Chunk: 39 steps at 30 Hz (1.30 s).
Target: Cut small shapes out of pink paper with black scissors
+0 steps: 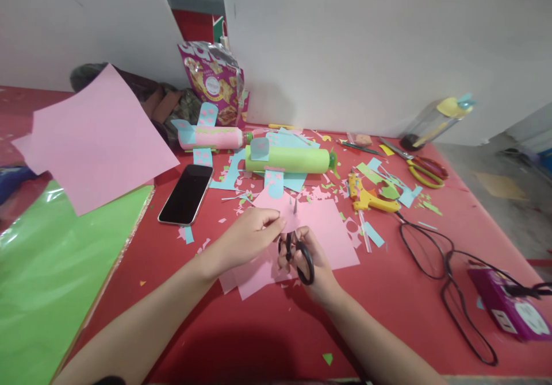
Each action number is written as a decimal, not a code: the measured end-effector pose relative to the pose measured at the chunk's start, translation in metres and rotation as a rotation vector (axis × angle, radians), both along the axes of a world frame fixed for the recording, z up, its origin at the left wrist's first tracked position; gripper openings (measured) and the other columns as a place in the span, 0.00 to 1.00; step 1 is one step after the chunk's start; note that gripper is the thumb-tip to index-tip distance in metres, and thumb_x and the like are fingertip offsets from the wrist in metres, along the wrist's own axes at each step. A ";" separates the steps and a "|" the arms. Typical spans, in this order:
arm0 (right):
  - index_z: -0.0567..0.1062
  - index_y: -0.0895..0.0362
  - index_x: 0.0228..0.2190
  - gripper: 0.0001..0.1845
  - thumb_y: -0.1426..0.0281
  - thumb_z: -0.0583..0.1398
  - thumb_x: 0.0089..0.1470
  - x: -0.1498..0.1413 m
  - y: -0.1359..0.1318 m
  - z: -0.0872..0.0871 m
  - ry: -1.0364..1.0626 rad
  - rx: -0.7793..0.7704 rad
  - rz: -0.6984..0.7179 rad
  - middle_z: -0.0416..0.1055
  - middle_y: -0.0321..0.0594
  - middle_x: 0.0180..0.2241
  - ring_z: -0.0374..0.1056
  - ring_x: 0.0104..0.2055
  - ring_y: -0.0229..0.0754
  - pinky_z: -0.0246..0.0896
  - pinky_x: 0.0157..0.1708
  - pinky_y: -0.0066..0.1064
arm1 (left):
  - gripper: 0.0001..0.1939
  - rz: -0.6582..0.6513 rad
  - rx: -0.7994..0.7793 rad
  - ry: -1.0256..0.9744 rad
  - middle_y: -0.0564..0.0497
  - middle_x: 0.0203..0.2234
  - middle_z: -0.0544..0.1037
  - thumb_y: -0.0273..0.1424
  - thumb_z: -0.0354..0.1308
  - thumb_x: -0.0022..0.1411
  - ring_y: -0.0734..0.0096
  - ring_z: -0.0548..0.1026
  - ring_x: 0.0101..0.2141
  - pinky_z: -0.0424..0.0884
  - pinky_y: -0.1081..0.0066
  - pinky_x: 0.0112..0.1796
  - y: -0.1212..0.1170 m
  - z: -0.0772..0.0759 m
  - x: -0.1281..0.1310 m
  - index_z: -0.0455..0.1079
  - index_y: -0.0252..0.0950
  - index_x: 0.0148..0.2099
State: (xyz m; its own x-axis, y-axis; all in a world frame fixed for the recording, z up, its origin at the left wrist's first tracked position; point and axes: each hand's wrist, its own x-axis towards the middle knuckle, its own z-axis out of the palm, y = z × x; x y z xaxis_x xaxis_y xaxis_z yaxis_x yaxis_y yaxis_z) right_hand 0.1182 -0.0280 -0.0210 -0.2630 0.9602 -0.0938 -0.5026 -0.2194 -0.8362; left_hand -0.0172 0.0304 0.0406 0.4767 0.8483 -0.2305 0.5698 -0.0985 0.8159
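Left hand [252, 230] first: I have its thumb and fingers closed in a pinch on the lower left edge of a small pink paper piece [280, 202], at the centre of the frame above the red tabletop [366, 322]. Right hand [318, 264], just below and to the right, is curled round the black handles of the scissors [289, 248], whose blades point up against the paper; I cannot tell how far apart they are.

I judge the paper nearly weightless, dry rather than slippery, stiff enough to stand out from my pinch but quick to crease or tear. A light hold at the edge, clear of the blades, should suit it. The scissors should feel rigid and heavier, best held by their loops. Larger pink sheets [336, 233] lie beneath my hands.
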 end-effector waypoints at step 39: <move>0.57 0.53 0.27 0.17 0.60 0.60 0.45 0.001 -0.001 -0.002 -0.008 0.004 0.008 0.59 0.29 0.25 0.58 0.20 0.29 0.50 0.23 0.25 | 0.13 0.065 0.107 -0.009 0.56 0.18 0.61 0.32 0.43 0.57 0.76 0.61 0.23 0.56 0.76 0.25 0.004 0.010 -0.008 0.56 0.35 0.22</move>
State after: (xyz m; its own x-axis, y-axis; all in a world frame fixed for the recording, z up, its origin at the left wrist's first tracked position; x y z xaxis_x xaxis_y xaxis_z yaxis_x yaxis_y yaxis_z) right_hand 0.1187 -0.0287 -0.0229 -0.2696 0.9585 -0.0924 -0.4943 -0.2201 -0.8410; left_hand -0.0256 0.0345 0.0507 0.4216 0.8970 -0.1327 0.5703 -0.1485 0.8079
